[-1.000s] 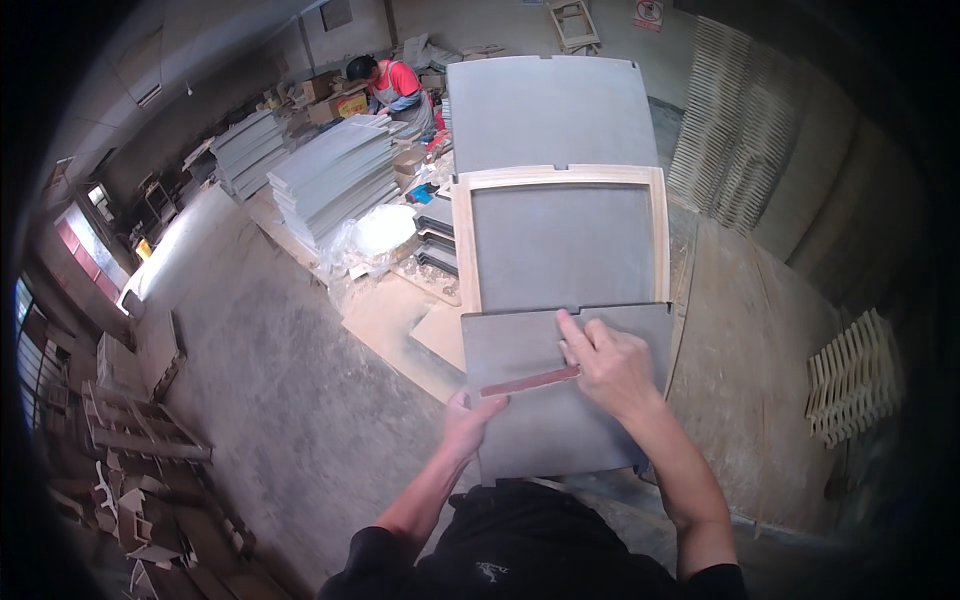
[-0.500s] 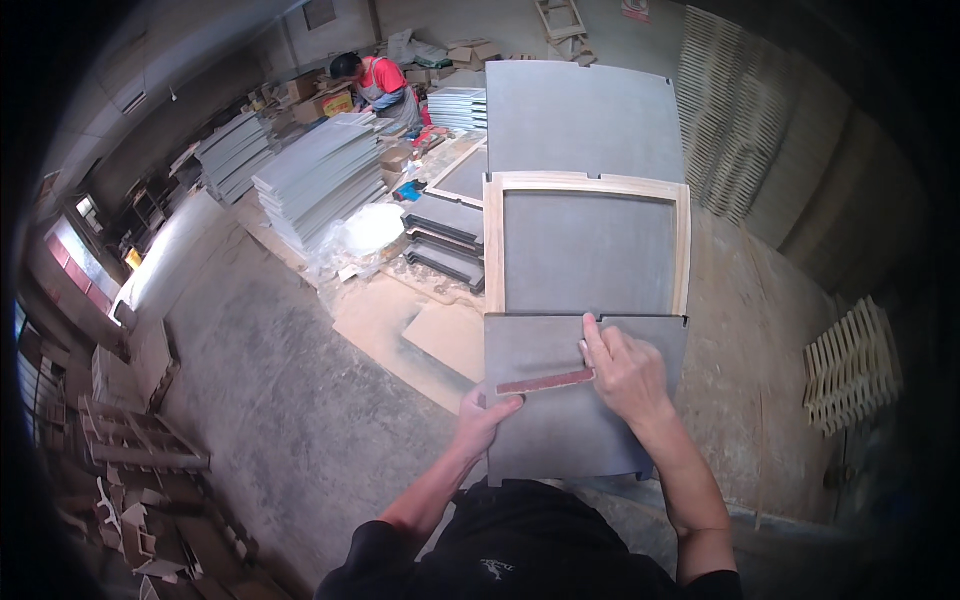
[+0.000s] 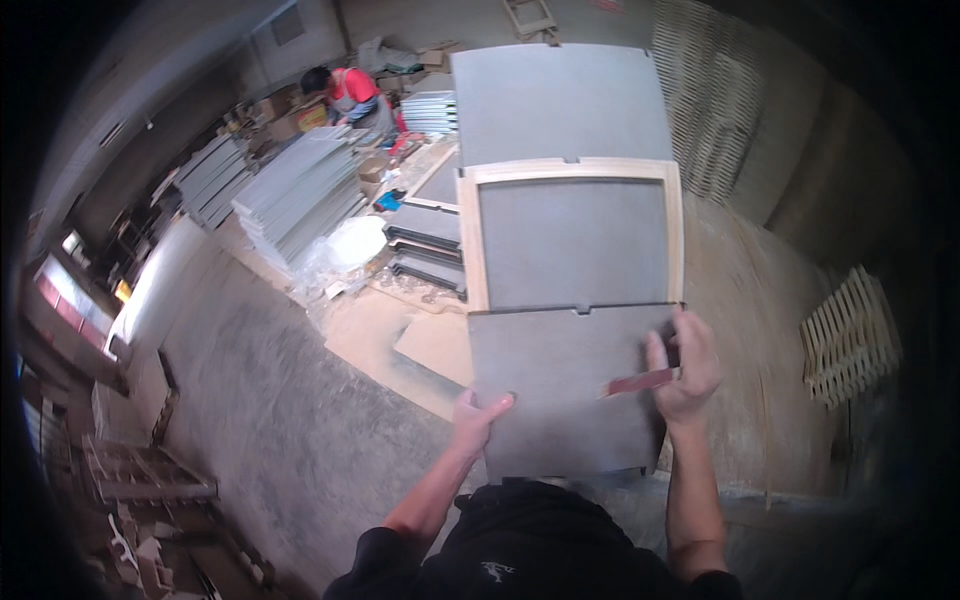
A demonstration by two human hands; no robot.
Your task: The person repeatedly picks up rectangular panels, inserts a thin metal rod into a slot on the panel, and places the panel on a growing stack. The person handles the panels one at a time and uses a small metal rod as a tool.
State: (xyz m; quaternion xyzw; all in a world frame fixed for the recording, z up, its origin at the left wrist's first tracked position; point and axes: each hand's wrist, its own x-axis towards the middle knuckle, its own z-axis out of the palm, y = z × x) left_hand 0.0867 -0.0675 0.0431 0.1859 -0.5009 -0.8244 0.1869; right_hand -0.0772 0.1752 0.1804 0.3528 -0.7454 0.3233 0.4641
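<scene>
In the head view, the plain grey panel (image 3: 560, 430) lies at the lower centre of the frame, directly in front of your black shirt (image 3: 520, 545), with a small notch in its far edge. Your left hand (image 3: 478, 422) grips its left edge: the thumb lies on the top face, while the other fingers are mostly hidden at the side and below. Your right hand (image 3: 690, 370), right of centre, is closed on a narrow reddish-brown strip (image 3: 638, 383), which points left over the right half of the panel; the hand is somewhat blurred, and you cannot tell whether the strip touches the surface.

Just beyond the panel, at the centre, is a pale wooden frame (image 3: 472, 240) around a grey inset, and another grey panel (image 3: 562, 105) shows past it at upper centre. Left of the wooden frame are dark-edged pieces (image 3: 428, 272) and a white round object (image 3: 357, 243) beside clear plastic. Further toward the upper left stand a stack of light grey panels (image 3: 295, 190) and a co-worker in a red top (image 3: 358, 88), bent forward. At the right of the frame, slatted pale wooden pieces (image 3: 850, 340) are grouped near the sheet-covered floor (image 3: 750, 340)
</scene>
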